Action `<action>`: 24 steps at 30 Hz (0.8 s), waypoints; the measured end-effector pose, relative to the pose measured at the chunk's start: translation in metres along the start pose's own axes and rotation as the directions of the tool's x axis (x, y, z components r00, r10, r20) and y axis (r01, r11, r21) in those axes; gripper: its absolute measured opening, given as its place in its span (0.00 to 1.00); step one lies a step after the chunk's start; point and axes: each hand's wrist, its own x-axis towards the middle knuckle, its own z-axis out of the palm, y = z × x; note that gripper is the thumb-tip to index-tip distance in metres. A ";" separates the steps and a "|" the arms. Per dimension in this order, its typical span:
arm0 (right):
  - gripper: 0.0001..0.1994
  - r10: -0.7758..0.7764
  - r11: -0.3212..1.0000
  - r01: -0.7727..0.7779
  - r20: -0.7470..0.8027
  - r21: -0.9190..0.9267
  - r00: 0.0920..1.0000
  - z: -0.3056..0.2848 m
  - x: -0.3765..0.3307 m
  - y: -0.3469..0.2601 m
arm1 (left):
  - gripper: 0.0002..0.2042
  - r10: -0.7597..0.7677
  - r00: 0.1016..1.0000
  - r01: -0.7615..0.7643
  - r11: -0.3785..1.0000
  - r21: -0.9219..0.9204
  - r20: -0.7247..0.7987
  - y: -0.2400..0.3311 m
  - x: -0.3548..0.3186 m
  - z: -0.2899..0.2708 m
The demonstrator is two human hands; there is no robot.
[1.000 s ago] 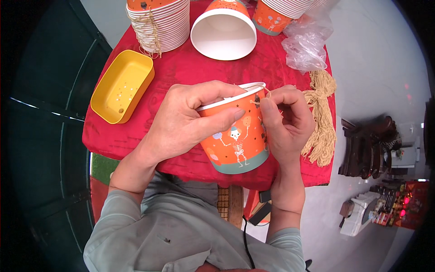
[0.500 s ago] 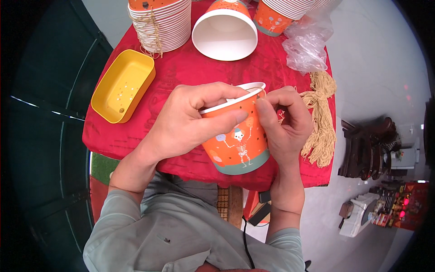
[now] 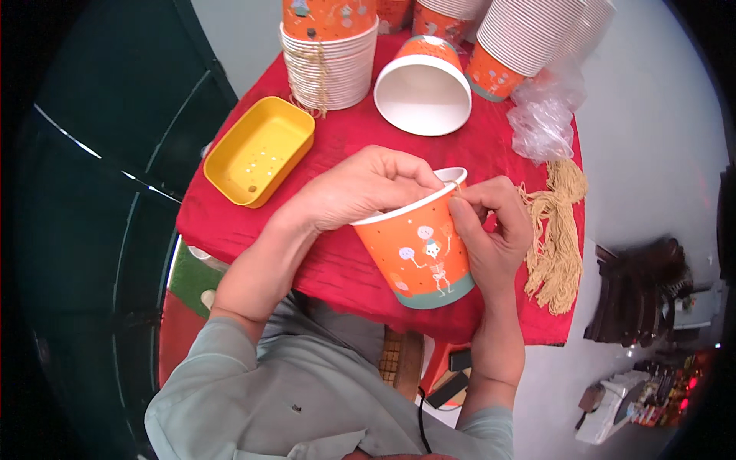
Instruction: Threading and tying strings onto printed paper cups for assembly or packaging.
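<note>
While left hand (image 3: 360,188) grips orange paper cup (image 3: 418,249) rim, right hand (image 3: 491,230) pinches string (image 3: 455,186); keep cup steady, thread slowly.

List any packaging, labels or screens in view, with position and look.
Clear plastic bag: crumpled, right of the red table, under a cup stack.
Printed orange paper cup: held by left hand and right hand, white rim, teal base, cartoon figures.
No screens or signs clearly visible.
</note>
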 end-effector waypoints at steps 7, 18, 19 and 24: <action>0.07 -0.089 0.996 0.089 0.032 0.009 0.995 -0.002 0.000 0.002 | 0.05 0.041 0.997 -0.034 0.995 -0.093 0.073 -0.011 0.002 0.003; 0.07 -0.134 0.968 0.160 -0.142 0.191 0.981 0.030 -0.015 0.033 | 0.04 0.033 0.998 0.003 0.860 0.510 -0.061 0.035 -0.009 0.022; 0.05 -0.094 0.966 0.121 -0.124 0.230 0.988 0.031 -0.016 0.034 | 0.04 0.021 0.999 0.008 0.857 0.516 -0.050 0.041 -0.009 0.027; 0.06 0.090 0.868 -0.078 -0.001 0.490 0.996 0.033 -0.013 0.034 | 0.06 0.052 0.985 0.083 0.684 0.725 -0.162 0.054 -0.012 0.039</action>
